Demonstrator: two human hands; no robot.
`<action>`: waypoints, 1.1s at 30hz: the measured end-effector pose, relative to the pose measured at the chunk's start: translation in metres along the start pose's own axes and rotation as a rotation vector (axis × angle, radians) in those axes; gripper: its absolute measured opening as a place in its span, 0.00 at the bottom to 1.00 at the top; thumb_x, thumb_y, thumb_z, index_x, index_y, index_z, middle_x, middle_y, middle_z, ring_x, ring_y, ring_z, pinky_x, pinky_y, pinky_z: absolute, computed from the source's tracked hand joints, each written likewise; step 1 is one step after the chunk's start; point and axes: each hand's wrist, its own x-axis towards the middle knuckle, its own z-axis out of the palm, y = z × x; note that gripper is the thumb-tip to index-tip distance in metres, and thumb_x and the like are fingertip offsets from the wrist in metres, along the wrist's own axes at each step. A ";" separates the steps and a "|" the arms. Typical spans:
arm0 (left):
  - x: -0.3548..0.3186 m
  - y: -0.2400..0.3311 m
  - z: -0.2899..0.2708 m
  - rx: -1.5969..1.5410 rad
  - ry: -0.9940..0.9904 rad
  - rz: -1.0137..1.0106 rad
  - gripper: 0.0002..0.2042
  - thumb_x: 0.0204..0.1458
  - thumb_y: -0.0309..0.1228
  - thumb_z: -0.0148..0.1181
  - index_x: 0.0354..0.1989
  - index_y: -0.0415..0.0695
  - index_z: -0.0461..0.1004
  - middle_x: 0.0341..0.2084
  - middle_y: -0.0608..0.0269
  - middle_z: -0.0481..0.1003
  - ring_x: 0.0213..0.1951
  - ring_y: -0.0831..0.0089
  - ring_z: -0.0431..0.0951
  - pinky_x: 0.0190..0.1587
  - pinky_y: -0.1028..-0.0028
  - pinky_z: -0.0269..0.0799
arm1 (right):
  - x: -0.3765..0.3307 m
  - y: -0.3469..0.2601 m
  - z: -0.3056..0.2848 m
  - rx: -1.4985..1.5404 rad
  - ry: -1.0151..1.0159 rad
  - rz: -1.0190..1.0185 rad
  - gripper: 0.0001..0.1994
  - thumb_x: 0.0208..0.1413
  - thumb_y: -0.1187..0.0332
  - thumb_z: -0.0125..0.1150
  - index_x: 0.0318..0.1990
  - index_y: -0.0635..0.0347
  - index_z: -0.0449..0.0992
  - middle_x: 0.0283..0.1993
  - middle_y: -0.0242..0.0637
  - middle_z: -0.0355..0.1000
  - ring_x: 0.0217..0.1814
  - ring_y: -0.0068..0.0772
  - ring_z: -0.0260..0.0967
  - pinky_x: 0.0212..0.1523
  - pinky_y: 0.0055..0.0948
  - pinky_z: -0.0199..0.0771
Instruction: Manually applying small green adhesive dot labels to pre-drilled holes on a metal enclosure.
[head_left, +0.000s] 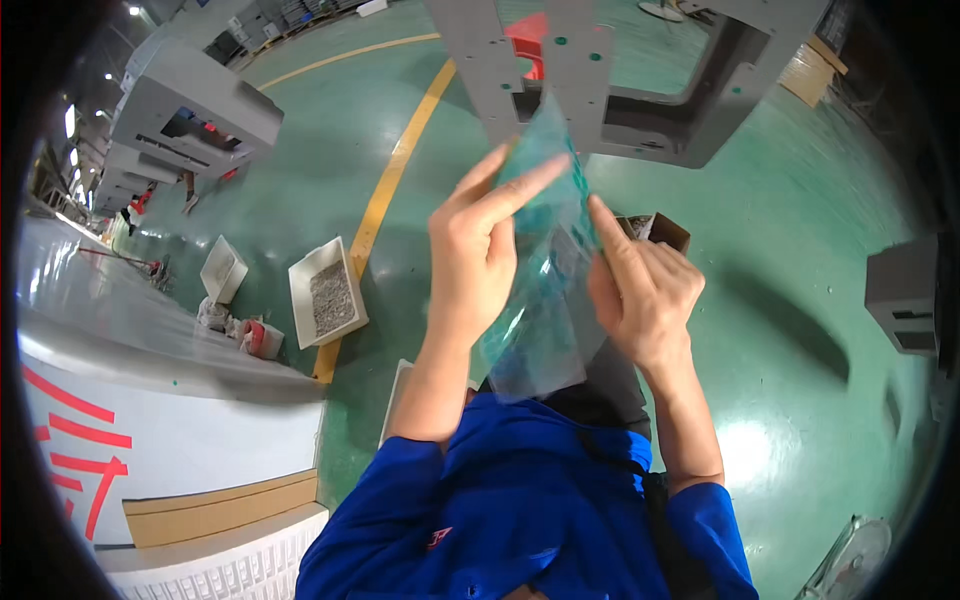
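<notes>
In front of my chest hangs a piece of clear plastic film (545,345), creased and see-through, with the green floor tinting it. Its narrow upper tip points away from me, and the wider end hangs near my waist. My left hand (470,235) has it at the left side, the index finger stretched across its face and slightly blurred. Along the right edge, my right hand (645,285) pinches the film, index finger straight and thumb partly hidden. Whether the film is a bag or a single sheet, I cannot tell.
A large grey machine frame (690,150) stands ahead, with an open cardboard box (665,232) below it. White bins (355,310) sit on the green floor at left, one holding grey bits. A white table (230,440) with red tape is at lower left; a grey unit (900,295) stands right.
</notes>
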 end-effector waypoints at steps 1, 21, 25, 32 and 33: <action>0.000 0.002 -0.001 -0.142 -0.012 -0.129 0.24 0.45 0.10 0.43 0.48 0.44 0.77 0.45 0.53 0.76 0.45 0.67 0.75 0.43 0.72 0.70 | -0.001 -0.005 0.002 -0.015 -0.011 -0.040 0.27 0.36 0.79 0.60 0.52 0.66 0.73 0.15 0.27 0.60 0.15 0.23 0.60 0.18 0.24 0.62; -0.022 0.008 -0.018 -0.483 -0.147 -0.297 0.07 0.51 0.24 0.61 0.35 0.35 0.78 0.29 0.59 0.77 0.32 0.75 0.75 0.36 0.79 0.69 | 0.024 -0.008 -0.011 0.309 0.058 0.125 0.15 0.34 0.76 0.72 0.35 0.59 0.80 0.30 0.33 0.73 0.28 0.33 0.69 0.27 0.28 0.69; -0.024 0.015 -0.022 -0.457 -0.145 -0.225 0.06 0.50 0.23 0.62 0.35 0.35 0.78 0.27 0.60 0.75 0.30 0.75 0.74 0.35 0.78 0.69 | 0.025 -0.007 -0.015 0.409 -0.054 0.209 0.14 0.34 0.77 0.71 0.34 0.59 0.80 0.30 0.33 0.72 0.31 0.33 0.69 0.30 0.27 0.69; -0.021 0.017 -0.023 -0.377 -0.213 -0.084 0.05 0.49 0.23 0.62 0.34 0.36 0.78 0.25 0.61 0.73 0.27 0.75 0.72 0.32 0.78 0.67 | 0.030 -0.005 -0.026 0.611 -0.250 0.285 0.10 0.38 0.80 0.68 0.31 0.64 0.76 0.29 0.37 0.69 0.32 0.35 0.70 0.32 0.31 0.71; -0.020 0.018 -0.024 -0.360 -0.232 -0.076 0.05 0.48 0.23 0.62 0.34 0.36 0.78 0.24 0.61 0.72 0.27 0.74 0.71 0.31 0.77 0.67 | 0.033 -0.005 -0.029 0.638 -0.293 0.296 0.09 0.39 0.80 0.67 0.31 0.64 0.75 0.29 0.37 0.69 0.32 0.35 0.70 0.32 0.31 0.71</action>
